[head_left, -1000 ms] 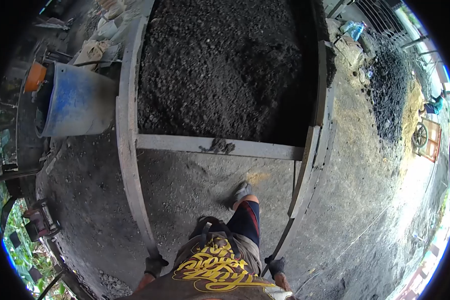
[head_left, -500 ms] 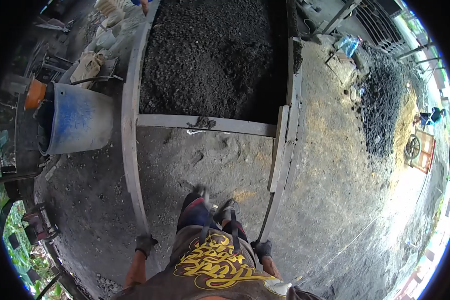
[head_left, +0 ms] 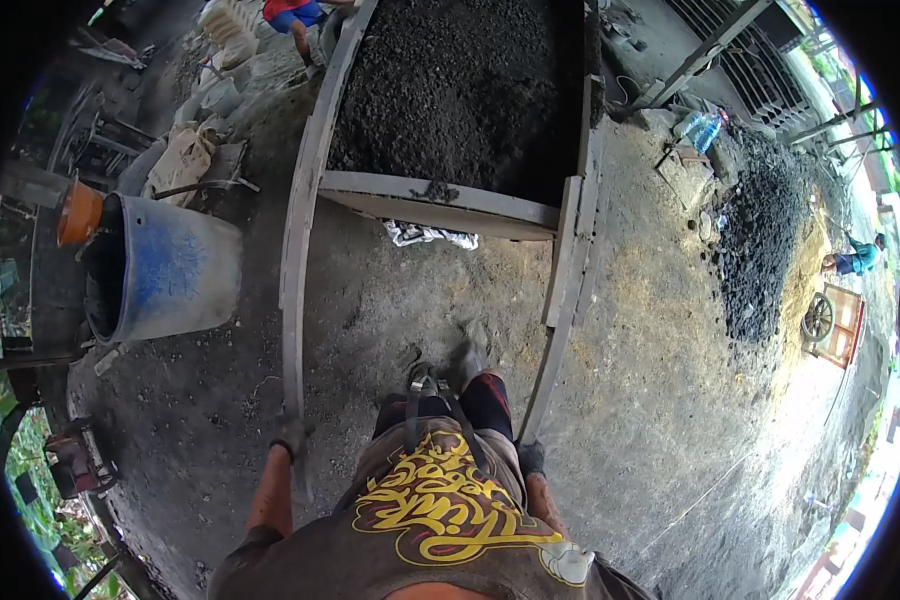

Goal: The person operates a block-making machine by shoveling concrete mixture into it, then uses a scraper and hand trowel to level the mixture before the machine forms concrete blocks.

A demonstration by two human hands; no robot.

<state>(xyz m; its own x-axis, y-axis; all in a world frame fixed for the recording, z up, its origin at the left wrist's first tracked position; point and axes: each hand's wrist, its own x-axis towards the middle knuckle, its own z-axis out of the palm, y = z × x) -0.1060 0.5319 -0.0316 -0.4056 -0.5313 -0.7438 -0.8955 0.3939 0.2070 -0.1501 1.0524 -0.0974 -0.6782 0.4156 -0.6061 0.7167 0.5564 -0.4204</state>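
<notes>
A wooden cart box (head_left: pixel 440 192) ahead of me holds a heap of dark gravel (head_left: pixel 450 90). Two long wooden handles run back from it on either side of my legs. My left hand (head_left: pixel 292 437), in a dark glove, is closed round the end of the left handle (head_left: pixel 295 300). The gloved right hand (head_left: pixel 532 458) grips the end of the right handle (head_left: pixel 545 385); its fingers are partly hidden. Some crumpled silvery material (head_left: pixel 430 235) shows beneath the near board of the box.
At left stands a large blue-grey tub (head_left: pixel 175 265) beside an orange bucket (head_left: pixel 80 212). Another person (head_left: pixel 300 20) is by the cart's far left side. A dark gravel pile (head_left: pixel 760 240) lies at right, with a second person (head_left: pixel 855 258) and a wheeled cart (head_left: pixel 835 325) beyond.
The box's near board sits higher in view, and more of its face and the silvery material shows. My feet have shifted. The person at the far left has come further into view.
</notes>
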